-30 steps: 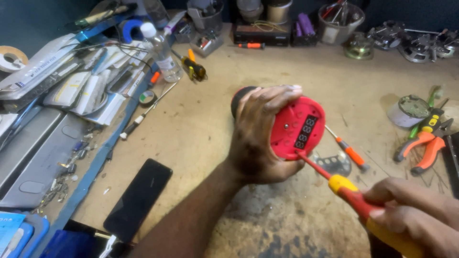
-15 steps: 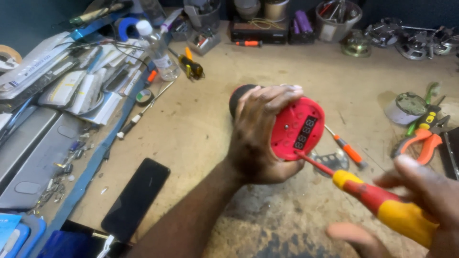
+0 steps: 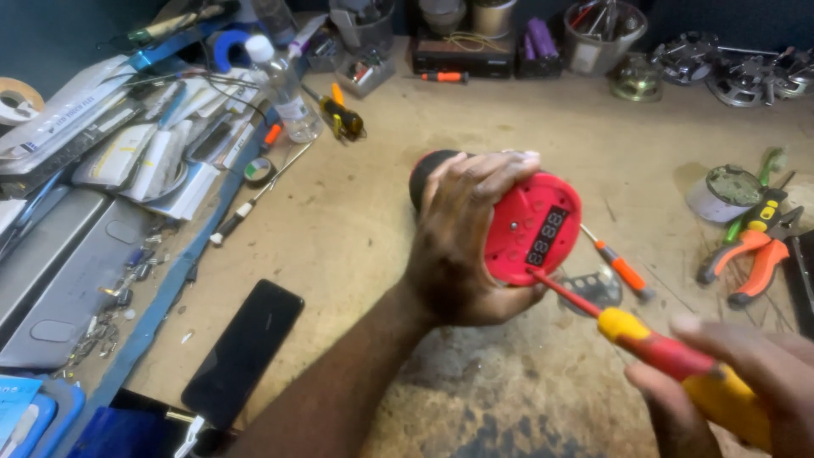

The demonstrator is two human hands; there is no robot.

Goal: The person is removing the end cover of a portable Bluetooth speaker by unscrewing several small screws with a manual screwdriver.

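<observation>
My left hand [image 3: 458,246] grips a round device [image 3: 530,227] with a black body and a red end cap that carries a small dark digit display. The red face is turned toward me, above a wooden workbench [image 3: 339,220]. My right hand [image 3: 746,386] at the lower right holds a red and yellow screwdriver [image 3: 670,352]. Its red shaft tip touches the lower edge of the red cap.
A black phone [image 3: 244,352] lies at the lower left. A small orange screwdriver [image 3: 619,265] and a metal plate [image 3: 593,288] lie right of the device. Orange pliers [image 3: 750,250] and a tin [image 3: 721,193] sit far right. A plastic bottle [image 3: 284,85], tools and clutter line the left and back.
My right hand has shifted its hold on the screwdriver handle, fingers spreading then closing again. The tip stays at the red cap. My left hand holds the device still.
</observation>
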